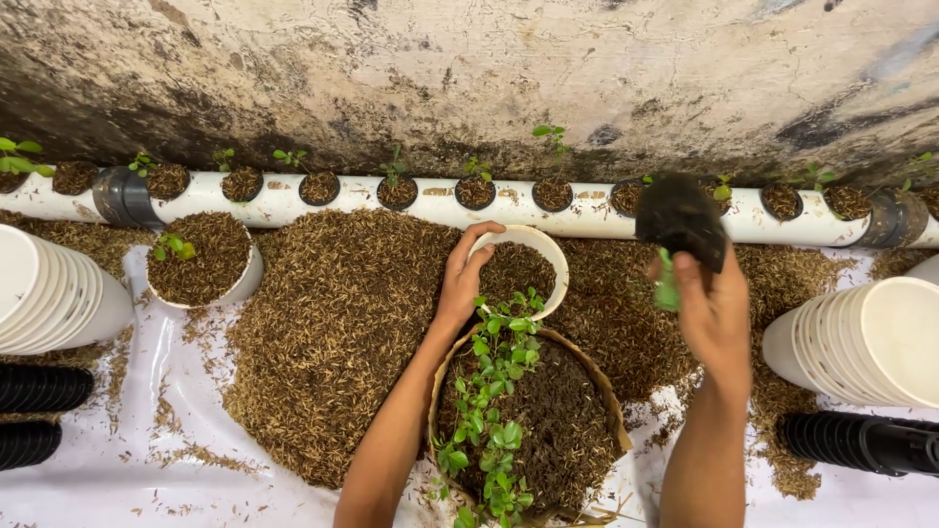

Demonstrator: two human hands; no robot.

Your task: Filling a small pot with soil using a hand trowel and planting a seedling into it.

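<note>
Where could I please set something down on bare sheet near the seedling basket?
Bare white sheet lies lower left, between the husk heap, the black pots and the basket. It is crowded around the left hand on the white cup and along the pipe.

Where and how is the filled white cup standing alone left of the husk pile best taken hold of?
Probably by its side wall just under the rim, with the hand coming from above and the near side. The white cup stands upright, full of husk with a seedling near its left edge, so fingers should stay outside the rim.
</note>
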